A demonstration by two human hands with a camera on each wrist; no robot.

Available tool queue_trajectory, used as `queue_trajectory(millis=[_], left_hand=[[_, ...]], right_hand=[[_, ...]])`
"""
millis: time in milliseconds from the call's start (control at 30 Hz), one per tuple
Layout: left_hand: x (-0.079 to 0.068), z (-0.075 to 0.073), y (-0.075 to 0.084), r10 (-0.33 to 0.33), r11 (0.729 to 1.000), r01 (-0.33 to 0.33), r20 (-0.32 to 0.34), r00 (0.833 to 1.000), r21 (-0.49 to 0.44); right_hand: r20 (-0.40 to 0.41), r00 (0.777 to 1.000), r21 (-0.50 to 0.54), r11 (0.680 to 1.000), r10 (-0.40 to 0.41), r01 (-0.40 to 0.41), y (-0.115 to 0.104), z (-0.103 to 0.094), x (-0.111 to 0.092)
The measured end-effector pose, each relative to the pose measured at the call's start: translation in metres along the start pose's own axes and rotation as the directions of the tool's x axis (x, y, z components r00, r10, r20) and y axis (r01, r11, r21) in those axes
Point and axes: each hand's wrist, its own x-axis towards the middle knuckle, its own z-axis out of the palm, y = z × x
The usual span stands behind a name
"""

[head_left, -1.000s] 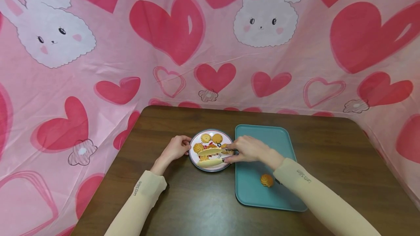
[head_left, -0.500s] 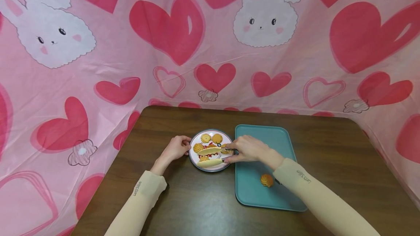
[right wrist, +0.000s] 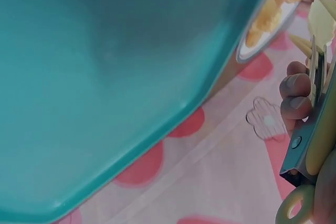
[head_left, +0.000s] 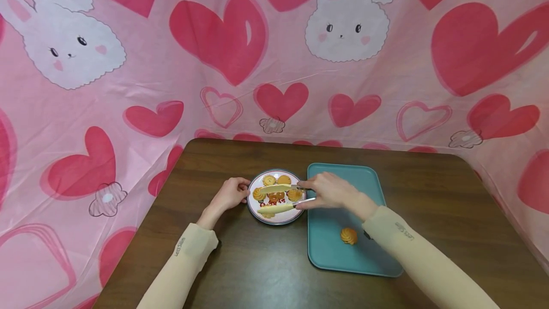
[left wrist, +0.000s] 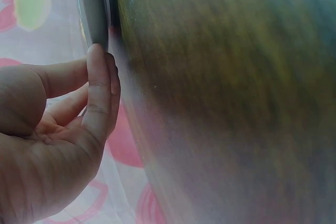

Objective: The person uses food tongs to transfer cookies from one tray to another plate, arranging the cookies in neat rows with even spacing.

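Note:
With thumb and fingertips my left hand [head_left: 230, 193] pinches the left rim of a round white plate [head_left: 284, 219], whose edge [left wrist: 94, 11] shows between them in the left wrist view. My right hand [head_left: 332, 190] grips a pair of kitchen tongs [right wrist: 307, 148] with metal arms and pale yellow tips. Those tips [head_left: 276, 188] are spread apart over the plate, overlapping part of its cookies. Several golden cookies lie on it, among them a swirled one [head_left: 294, 195] at the right side and a round one [head_left: 284, 180] at the back.
A teal rectangular tray [head_left: 330, 259] lies right of the plate, under my right forearm. One swirled cookie [head_left: 349, 236] sits on its front half. The dark wooden table [head_left: 240, 271] ends at a pink curtain [head_left: 274, 70] with hearts and rabbits.
The tongs' tips have spread wider apart and uncovered the cookies at the plate's middle and right. My right hand has shifted slightly to the right; my left hand has stayed at the rim.

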Motion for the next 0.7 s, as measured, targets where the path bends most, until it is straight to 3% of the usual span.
queue_trajectory(millis=[267,500,700], left_hand=[[0.002,0.000,-0.001,0.000,1.000,0.000,0.004,1.000,-0.014],[0.002,0.000,-0.001,-0.003,1.000,0.003,0.001,1.000,-0.013],[0.001,0.000,-0.001,-0.013,1.000,0.013,0.003,1.000,-0.010]], right_hand=[[-0.110,0.994,-0.064,0.998,-0.013,0.006,0.007,-0.017,-0.024],[-0.141,0.988,-0.103,0.992,0.056,-0.071,0.018,-0.023,-0.057],[-0.217,0.976,-0.135,0.989,0.037,-0.067,0.027,-0.023,-0.089]])
